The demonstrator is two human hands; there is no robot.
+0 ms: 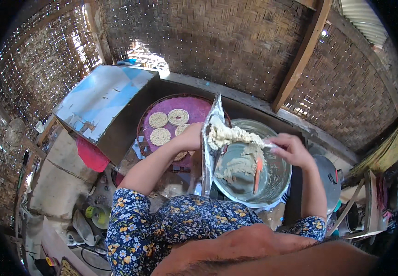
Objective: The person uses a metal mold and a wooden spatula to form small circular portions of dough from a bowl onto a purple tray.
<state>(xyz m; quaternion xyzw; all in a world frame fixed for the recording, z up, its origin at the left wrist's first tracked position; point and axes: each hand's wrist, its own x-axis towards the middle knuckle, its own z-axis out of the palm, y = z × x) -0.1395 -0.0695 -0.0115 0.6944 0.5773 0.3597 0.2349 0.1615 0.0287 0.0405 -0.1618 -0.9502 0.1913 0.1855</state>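
My left hand [192, 136] grips the far side of a dough-smeared, flat board-like piece [208, 158], which stands tilted nearly edge-on; its fingertips are partly hidden. Pale, sticky dough [229, 134] clings to the board's right face and stretches across to my right hand [291, 149], whose fingers are closed on the dough's end. Beneath is a wide metal basin [285, 180], its inside smeared, with more dough [238, 168] in it. An orange-handled utensil [257, 172] leans inside the basin.
Left of the board, a round tray with a purple surface [155, 109] bears several round, lattice-like dough pieces [160, 136]. A blue-and-white topped box [102, 99] stands farther left. A grey lidded pot [326, 179] is right of the basin. Woven walls [217, 50] enclose the far side.
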